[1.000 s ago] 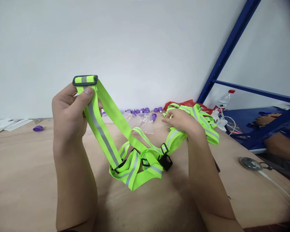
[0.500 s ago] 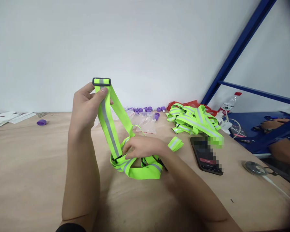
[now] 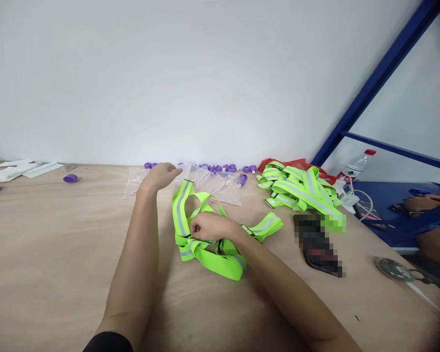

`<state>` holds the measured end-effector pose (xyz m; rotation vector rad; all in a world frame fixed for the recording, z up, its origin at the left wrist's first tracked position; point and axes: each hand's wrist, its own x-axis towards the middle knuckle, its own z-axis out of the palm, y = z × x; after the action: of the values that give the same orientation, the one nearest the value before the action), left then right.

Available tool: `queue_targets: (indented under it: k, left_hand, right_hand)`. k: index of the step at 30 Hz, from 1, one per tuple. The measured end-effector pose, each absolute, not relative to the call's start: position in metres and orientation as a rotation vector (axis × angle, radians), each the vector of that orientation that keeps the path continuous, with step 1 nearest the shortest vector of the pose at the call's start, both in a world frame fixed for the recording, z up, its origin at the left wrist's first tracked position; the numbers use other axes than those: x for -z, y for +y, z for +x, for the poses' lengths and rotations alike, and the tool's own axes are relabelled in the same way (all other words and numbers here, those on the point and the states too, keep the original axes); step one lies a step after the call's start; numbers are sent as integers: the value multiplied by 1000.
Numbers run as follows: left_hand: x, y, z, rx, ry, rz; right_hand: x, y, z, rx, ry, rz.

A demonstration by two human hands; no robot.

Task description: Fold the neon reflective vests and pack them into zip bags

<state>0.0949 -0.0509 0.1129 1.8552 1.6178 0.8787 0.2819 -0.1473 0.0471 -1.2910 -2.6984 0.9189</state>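
Observation:
A neon-yellow reflective strap harness (image 3: 222,266) with grey stripes and black buckles lies in loose loops on the table. My right hand (image 3: 213,226) rests on it with curled fingers, closed on the strap webbing near a black buckle. Farther back, my left hand (image 3: 163,175) is off the harness, fingers stretched to the right and holding nothing that I can see. It hovers over clear plastic zip bags (image 3: 220,183); whether it touches them cannot be made out.
A heap of similar straps (image 3: 300,186) lies at the back right on a red bag. Nearby are a phone (image 3: 317,244), a bottle (image 3: 357,166) and a round corded device (image 3: 394,269). Purple caps (image 3: 70,178) and white pieces (image 3: 12,171) lie left. Another person's arm (image 3: 434,244) shows at right.
My left hand has let go of the raised strap and moved back over the plastic bags. That strap has dropped to the table. My right hand stays on the harness, fingers more curled.

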Motion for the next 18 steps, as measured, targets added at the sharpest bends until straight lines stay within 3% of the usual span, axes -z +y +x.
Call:
queue_targets:
  k: [4, 8, 15, 18]
  left_hand:
    - [-135, -75, 105, -815, 1366, 1997]
    - [-138, -105, 117, -518, 1005, 2096]
    - [-77, -150, 80, -232, 986, 2165]
    - [-50, -161, 69, -322, 991, 2187]
  right_hand:
    - [-53, -147, 287, -914, -2709, -1289]
    - [-62, -151, 289, -919, -2702, -1306]
    - [-61, -141, 299, -1067, -2660, -1194]
    - [-55, -136, 300, -1095, -2621, -1156]
